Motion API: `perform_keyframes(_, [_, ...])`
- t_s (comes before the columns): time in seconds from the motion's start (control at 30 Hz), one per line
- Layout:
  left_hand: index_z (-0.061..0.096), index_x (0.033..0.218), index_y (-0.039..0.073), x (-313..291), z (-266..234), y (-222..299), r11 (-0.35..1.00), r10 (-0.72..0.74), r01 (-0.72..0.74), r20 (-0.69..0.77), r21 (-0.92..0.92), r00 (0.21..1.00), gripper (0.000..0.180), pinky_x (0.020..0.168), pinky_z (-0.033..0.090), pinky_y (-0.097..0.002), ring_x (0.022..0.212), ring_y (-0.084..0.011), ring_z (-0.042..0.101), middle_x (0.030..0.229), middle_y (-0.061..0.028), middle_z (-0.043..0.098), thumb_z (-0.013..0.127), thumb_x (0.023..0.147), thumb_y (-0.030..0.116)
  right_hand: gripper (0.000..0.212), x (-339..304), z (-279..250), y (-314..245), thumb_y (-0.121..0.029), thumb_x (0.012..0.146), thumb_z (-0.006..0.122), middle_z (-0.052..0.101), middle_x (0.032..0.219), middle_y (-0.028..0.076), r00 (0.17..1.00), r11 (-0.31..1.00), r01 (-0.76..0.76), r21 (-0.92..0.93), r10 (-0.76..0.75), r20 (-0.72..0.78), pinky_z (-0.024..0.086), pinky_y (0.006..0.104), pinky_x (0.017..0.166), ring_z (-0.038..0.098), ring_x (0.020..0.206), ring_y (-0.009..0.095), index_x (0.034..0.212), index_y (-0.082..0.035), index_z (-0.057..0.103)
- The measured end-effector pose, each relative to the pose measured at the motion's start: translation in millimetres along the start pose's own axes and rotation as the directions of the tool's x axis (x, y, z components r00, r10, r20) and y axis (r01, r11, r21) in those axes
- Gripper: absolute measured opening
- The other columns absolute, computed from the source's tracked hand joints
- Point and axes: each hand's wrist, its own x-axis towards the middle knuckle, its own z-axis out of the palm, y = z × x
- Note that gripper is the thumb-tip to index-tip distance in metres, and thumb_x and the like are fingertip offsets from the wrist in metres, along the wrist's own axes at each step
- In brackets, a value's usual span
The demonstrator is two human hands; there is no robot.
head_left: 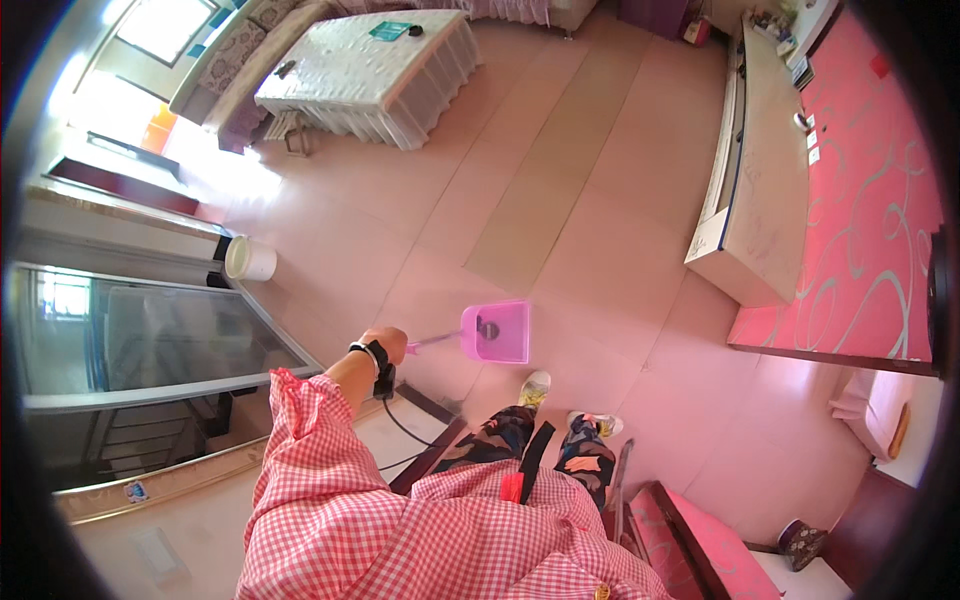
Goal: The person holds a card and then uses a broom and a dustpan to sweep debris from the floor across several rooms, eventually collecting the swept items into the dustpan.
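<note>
My left hand, wearing a dark wristband, is closed round the end of the handle of a pink dustpan. The pan hangs or rests in front of my shoes, a little to their left; I cannot tell whether it touches the floor. A small dark grey clump shows in it, near the handle side. A thin black cable runs from my left wrist toward my body. My right hand is out of the picture. Beside my right leg a thin dark stick is partly visible.
A white bucket stands by the glass sliding door on the left. Farther off are a low table with a white cloth and a sofa. A long low cabinet lines the pink patterned wall at right.
</note>
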Motion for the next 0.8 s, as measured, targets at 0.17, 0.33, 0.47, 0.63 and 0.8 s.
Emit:
perform_keyframes(0.17, [0.060,0.081,0.004,-5.2,23.0,2.7,0.990,0.015,-0.011,0.030,-0.139,0.999,0.023,0.064,0.046,-0.0356,0.076,-0.0280,0.057,0.081,-0.0141,0.059,0.053,0.062,0.014,0.043,4.1,-14.2,-42.0,-0.009,0.066,0.059,0.054,0.072,0.012,1.000,1.000,0.007,0.015,-0.007,-0.017,0.042,0.0363,0.060,0.054,0.072,0.027,0.105,-0.005,0.043])
perform_keyframes(0.33, [0.060,0.074,0.003,-6.2,48.6,14.8,0.949,0.065,-0.044,0.057,-0.312,0.996,0.021,0.054,0.044,-0.0342,0.062,-0.0246,0.056,0.069,-0.0128,0.058,0.055,0.058,0.016,0.042,8.8,-19.4,-54.0,-0.010,0.065,0.059,0.054,0.074,0.012,1.000,1.000,0.008,-0.008,-0.009,-0.023,0.042,0.0362,0.061,0.053,0.073,0.027,0.104,-0.005,0.044])
perform_keyframes(0.47, [0.058,0.060,0.001,-10.9,61.7,32.1,0.895,0.103,-0.060,0.074,-0.441,0.992,0.017,0.040,0.039,-0.0283,0.045,-0.0159,0.052,0.052,-0.0067,0.055,0.056,0.058,0.018,0.042,6.9,-22.7,-49.2,-0.012,0.065,0.059,0.054,0.076,0.012,0.999,1.000,0.023,-0.004,-0.023,-0.024,0.042,0.0362,0.062,0.053,0.074,0.027,0.104,-0.005,0.045])
perform_keyframes(0.63, [0.058,0.063,-0.002,-18.2,63.8,58.1,0.833,0.141,-0.062,0.102,-0.549,0.985,0.023,0.044,0.040,-0.0318,0.049,-0.0220,0.054,0.055,-0.0130,0.055,0.055,0.057,0.019,0.042,1.5,-26.7,-44.0,-0.014,0.065,0.059,0.054,0.077,0.012,0.999,1.000,0.029,-0.001,-0.029,-0.022,0.042,0.0362,0.063,0.053,0.076,0.027,0.103,-0.005,0.045])
perform_keyframes(0.8, [0.057,0.056,0.000,-21.9,53.0,78.0,0.794,0.185,-0.105,0.073,-0.599,0.980,0.023,0.039,0.034,-0.0297,0.042,-0.0159,0.049,0.049,-0.0074,0.052,0.057,0.059,0.024,0.041,-5.0,-27.5,-36.5,-0.015,0.064,0.059,0.054,0.079,0.012,0.999,1.000,0.021,0.012,-0.021,-0.030,0.041,0.0362,0.064,0.053,0.077,0.027,0.103,-0.005,0.046])
